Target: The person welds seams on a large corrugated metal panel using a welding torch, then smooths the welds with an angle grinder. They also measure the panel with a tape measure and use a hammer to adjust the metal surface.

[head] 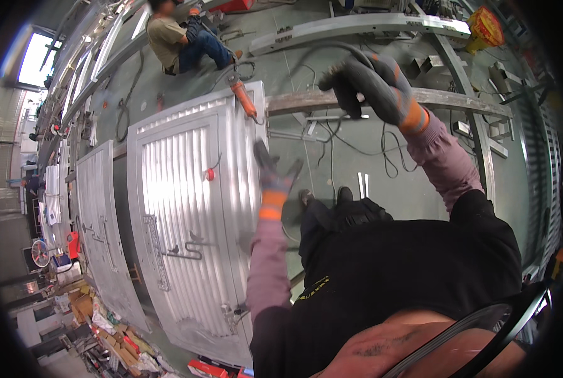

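My right hand (pixel 376 90), in a grey-and-orange work glove, is raised above the floor with its fingers curled around a dark cable (pixel 331 45). The cable arcs up beyond the hand. My left hand (pixel 277 175), gloved alike and blurred by motion, is held with fingers apart beside the edge of a ribbed metal door panel (pixel 177 189). Whether it touches the panel I cannot tell. An orange power tool (pixel 243 98), apparently an angle grinder, lies on the panel's far corner. A small red round object (pixel 210 174) and bird-shaped metalwork (pixel 187 250) are on the panel.
A second metal panel (pixel 97 227) lies to the left. A metal beam (pixel 451 100) runs behind my right hand, with loose cables (pixel 390 151) on the floor. Ahead, a person (pixel 177 42) sits near a long metal profile (pixel 357 29). A yellow-and-red bucket (pixel 484 30) stands far right.
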The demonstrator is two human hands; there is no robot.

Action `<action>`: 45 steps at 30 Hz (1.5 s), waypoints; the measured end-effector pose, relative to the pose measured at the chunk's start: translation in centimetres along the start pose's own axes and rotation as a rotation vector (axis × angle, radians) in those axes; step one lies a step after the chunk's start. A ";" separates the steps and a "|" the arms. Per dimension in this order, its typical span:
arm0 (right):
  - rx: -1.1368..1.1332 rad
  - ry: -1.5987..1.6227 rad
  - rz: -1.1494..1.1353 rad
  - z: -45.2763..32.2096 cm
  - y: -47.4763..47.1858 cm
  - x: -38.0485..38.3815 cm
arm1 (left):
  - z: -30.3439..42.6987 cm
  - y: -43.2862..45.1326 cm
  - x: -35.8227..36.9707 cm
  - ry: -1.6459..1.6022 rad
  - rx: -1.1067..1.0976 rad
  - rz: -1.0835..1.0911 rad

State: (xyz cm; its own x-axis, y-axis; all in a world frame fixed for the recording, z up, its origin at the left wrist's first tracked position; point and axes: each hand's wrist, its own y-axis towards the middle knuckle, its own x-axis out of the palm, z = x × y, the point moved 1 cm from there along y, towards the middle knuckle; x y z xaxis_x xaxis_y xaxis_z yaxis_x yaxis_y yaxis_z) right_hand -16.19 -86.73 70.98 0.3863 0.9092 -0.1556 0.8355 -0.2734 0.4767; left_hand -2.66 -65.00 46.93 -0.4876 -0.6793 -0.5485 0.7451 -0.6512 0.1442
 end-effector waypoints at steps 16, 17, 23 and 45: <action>-0.589 -0.059 0.427 -18.8 -9.2 -5.2 | 19.0 31.6 -1.9 -0.163 0.577 0.011; -0.595 -0.008 0.488 -19.9 -10.9 -6.1 | 22.3 30.2 -2.2 -0.156 0.716 -0.069; -0.593 0.020 0.790 -24.2 -21.4 -9.8 | 28.6 16.0 4.5 -0.328 0.451 -0.883; 0.986 -0.428 0.909 -5.2 -42.4 -17.3 | -7.5 -6.3 20.7 0.015 -0.375 -0.609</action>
State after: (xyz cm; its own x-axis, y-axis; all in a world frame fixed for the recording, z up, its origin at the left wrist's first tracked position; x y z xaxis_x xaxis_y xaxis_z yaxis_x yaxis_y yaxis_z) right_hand -60.28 -89.28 57.96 0.8701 0.1826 -0.4578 0.0914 -0.9725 -0.2142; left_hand -13.99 -72.40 28.47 -0.8623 -0.2258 -0.4533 0.4504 -0.7512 -0.4826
